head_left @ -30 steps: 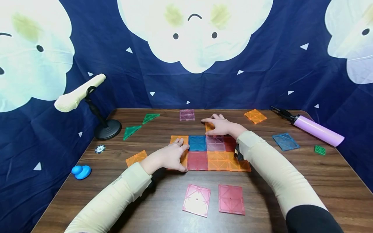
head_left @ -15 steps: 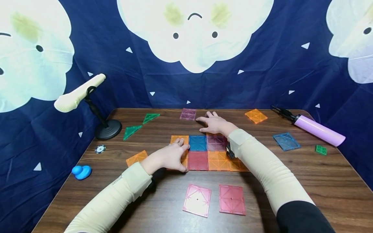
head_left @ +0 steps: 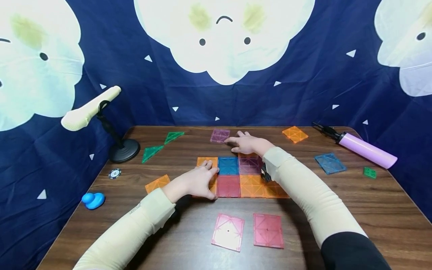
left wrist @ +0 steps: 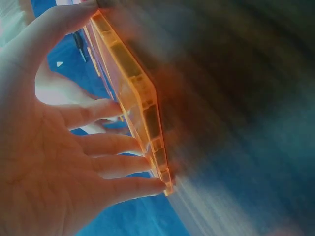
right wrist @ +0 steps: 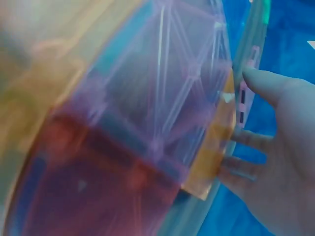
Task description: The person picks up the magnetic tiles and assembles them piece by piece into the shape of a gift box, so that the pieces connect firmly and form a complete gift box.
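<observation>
Head view: flat tile mat (head_left: 251,185) lies mid-counter (head_left: 354,210); left hand (head_left: 197,182) rests on the orange tile (head_left: 206,161) at the mat's left edge, grip spread, fingertips on the tile's rim; right hand (head_left: 248,143) lies flat at the mat's far edge, fingers straight, tips touching a loose purple tile (head_left: 219,135) just beyond the mat; two pink tiles (head_left: 248,231) lie nearer than the mat.
</observation>
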Demonstrator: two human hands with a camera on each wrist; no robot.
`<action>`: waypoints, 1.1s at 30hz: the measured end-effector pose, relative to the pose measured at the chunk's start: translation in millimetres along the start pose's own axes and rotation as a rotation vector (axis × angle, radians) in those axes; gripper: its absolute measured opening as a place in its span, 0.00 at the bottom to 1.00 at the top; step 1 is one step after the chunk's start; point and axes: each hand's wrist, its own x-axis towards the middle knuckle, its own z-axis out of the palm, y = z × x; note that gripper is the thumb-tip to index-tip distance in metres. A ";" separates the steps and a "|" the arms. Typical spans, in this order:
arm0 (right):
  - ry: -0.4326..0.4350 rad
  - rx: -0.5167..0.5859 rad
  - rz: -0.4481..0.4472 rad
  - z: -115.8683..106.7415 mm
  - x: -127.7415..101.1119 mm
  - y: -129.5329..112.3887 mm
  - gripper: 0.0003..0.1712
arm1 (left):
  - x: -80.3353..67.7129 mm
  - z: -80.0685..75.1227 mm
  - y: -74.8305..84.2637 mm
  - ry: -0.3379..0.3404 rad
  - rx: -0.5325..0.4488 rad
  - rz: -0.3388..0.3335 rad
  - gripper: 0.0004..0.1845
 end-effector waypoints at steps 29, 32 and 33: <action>0.221 0.259 -0.066 7.9 18.6 -3.9 0.16 | 0.9 0.7 2.4 0.005 -0.035 0.004 0.51; 0.197 0.258 -0.094 6.8 14.5 -2.7 0.16 | 0.8 0.0 1.8 0.007 -0.032 0.004 0.52; 0.193 0.256 -0.105 6.5 13.4 -2.4 0.15 | 0.9 -0.3 1.7 0.008 -0.029 0.005 0.52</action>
